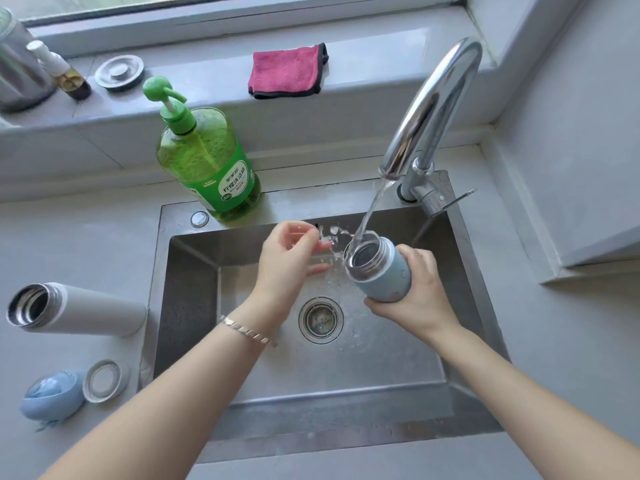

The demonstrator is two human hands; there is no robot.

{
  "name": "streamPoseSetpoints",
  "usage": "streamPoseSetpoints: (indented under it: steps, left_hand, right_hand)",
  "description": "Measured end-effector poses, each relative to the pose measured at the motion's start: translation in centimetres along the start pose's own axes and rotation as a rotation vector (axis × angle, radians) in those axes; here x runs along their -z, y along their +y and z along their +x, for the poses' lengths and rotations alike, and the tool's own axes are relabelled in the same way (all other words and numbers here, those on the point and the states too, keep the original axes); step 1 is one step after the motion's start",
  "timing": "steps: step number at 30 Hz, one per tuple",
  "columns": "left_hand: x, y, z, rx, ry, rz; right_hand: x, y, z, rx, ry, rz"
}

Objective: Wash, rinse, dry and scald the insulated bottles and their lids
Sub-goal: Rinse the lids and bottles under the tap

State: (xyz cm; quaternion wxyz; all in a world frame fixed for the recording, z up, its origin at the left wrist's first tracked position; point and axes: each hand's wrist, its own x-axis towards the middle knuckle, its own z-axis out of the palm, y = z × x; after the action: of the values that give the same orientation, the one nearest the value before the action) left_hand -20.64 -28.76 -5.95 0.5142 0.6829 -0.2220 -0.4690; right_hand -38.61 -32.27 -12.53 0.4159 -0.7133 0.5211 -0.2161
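Head view: the blue insulated bottle [382, 273] takes water from the running faucet [433, 105].
The right hand [415, 296] grips its body, tilting the mouth into the stream over the sink [346, 434]. The left hand [287, 258] hovers beside it, loosely curled and empty. The white bottle [86, 308] and blue lid [52, 398] lie on the counter [69, 237].

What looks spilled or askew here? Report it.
The faucet stream strikes the rim of the tilted blue insulated bottle that the right hand grips, so water sprays sideways toward the left hand. The spray is above the sink; nothing else stands out.
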Motion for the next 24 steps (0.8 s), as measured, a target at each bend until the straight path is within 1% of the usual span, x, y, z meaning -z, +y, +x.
streamPoseSetpoints:
  steps: [4,6,9,12,15,20,23,24]
  left_hand:
    - [1.7,-2.0,-1.1,-0.050,-0.288,0.233]
    - [1.7,-2.7,-1.9,-0.092,-0.343,0.324]
    - [1.7,-3.2,-2.0,-0.142,-0.320,0.372]
    - [1.7,-3.4,-1.9,-0.163,-0.293,0.380]
    - [2.1,-3.9,-2.1,-0.144,-0.287,0.382]
    - [4.2,-4.9,-2.7,-0.090,-0.166,0.378]
    - [5.7,-5.5,-3.1,-0.067,-0.126,0.401]
    - [6.1,-5.7,-3.2,-0.066,-0.115,0.404]
  right_hand:
    - [-2.1,0.2,-0.2,-0.015,-0.049,0.190]
    - [-3.2,0.3,-0.1,-0.004,-0.046,0.237]
    - [-4.0,0.0,0.1,-0.027,-0.032,0.287]
    - [-3.8,-0.1,0.2,-0.037,-0.035,0.272]
    - [-3.1,0.1,-0.1,-0.048,-0.031,0.223]
    - [-3.2,-1.1,-0.5,0.003,-0.098,0.097]
    - [-3.0,-1.5,0.0,-0.049,-0.030,0.064]
    - [-2.8,-1.6,0.0,-0.055,-0.038,0.029]
